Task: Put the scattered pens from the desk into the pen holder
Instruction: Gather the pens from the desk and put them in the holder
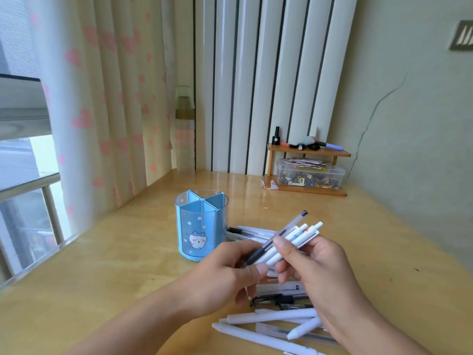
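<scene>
Here our right hand (314, 262) pinches a bundle of pens (289, 239), the left hand (230, 275) seemingly gripping its tips, so an uneven hold could spill them beside the blue pen holder (201, 226).

The round blue plastic pen holder (201, 224) stands mid-desk; loose white pens (271, 319) lie to its right and nearer; a small wooden shelf (307, 172) sits behind, against the wall.

No words, brands or numbers can be read anywhere. The pen holder (201, 224) carries only a cartoon cat face and small flower marks. A pen (281, 288) lying to its right bears a print too blurred to read.
</scene>
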